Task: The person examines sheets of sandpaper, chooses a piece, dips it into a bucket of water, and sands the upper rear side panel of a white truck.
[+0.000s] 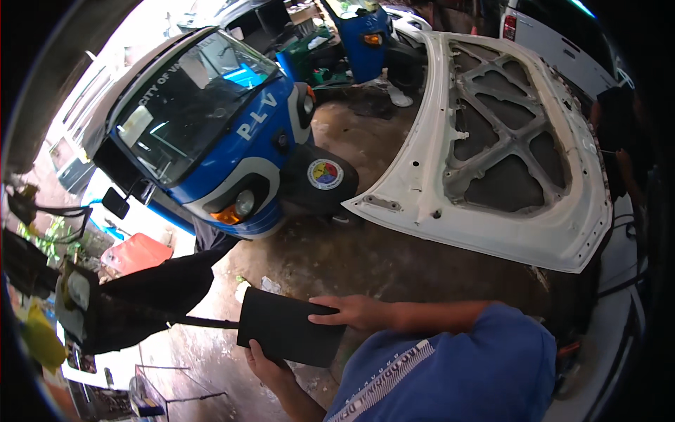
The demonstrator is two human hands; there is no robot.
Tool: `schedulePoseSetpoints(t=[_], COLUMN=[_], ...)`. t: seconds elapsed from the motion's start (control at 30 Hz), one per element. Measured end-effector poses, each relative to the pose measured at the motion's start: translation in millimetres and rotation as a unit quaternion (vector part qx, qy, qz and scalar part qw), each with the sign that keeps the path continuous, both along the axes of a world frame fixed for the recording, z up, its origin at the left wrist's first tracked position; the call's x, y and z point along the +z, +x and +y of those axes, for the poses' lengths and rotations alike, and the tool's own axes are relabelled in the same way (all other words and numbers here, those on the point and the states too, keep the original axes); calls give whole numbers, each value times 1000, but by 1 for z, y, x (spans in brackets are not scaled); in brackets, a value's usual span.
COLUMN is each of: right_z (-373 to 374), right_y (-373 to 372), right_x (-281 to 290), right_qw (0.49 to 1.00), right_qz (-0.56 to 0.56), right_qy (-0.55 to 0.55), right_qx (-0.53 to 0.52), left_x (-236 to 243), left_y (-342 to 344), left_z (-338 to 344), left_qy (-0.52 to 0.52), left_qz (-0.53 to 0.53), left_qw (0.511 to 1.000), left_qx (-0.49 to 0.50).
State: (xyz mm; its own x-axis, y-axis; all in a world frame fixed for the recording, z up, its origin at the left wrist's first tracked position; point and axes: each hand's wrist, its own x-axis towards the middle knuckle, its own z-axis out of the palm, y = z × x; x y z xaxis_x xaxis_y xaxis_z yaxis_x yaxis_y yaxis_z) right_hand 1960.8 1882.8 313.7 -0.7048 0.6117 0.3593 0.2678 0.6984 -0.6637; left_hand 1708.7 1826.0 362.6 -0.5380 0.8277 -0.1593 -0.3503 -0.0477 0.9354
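Observation:
My left hand [267, 362] grips the lower left edge of a black rectangular sheet [281, 327], with fingertips along that edge. My right hand [348, 313] holds the same sheet at its upper right part, fingers lying over its face. A dark narrow bar [207, 321] reaches from the left to behind the sheet, beside a draped black cloth [155, 295]; whether the two touch the sheet I cannot tell. Above my hands is a large white car hood [422, 225], its ribbed underside showing.
A blue and white vehicle [183, 183] with a black front guard [299, 183] stands at upper left. A white vehicle [555, 49] is behind the hood. Another person [619, 133] stands at the right edge. A red object [140, 253] and a thin metal frame [169, 401] lie at left.

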Motion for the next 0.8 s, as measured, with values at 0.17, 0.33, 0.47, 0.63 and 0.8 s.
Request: schedulePoseSetpoints(t=[0.17, 0.33, 0.47, 0.63, 0.8], right_z=[56, 112, 174, 239, 267], right_y=[-19, -44, -84, -128, -141], right_x=[2, -5, 5, 23, 28], right_qw=[999, 989, 986, 983, 945], right_qz=[22, 2, 8, -36, 28], right_qy=[-28, -134, -41, -101, -162], right_qx=[1, -61, -163, -148, -281], left_x=[-13, -36, -43, -34, -28], left_y=[-36, -78, -103, -110, -104], left_z=[82, 167, 238, 308, 375], left_qy=[4, -28, 88, 52, 106], left_qz=[53, 341, 561, 444, 300], left_qw=[998, 934, 751, 764, 778], left_qx=[23, -98, -337, -466, -541])
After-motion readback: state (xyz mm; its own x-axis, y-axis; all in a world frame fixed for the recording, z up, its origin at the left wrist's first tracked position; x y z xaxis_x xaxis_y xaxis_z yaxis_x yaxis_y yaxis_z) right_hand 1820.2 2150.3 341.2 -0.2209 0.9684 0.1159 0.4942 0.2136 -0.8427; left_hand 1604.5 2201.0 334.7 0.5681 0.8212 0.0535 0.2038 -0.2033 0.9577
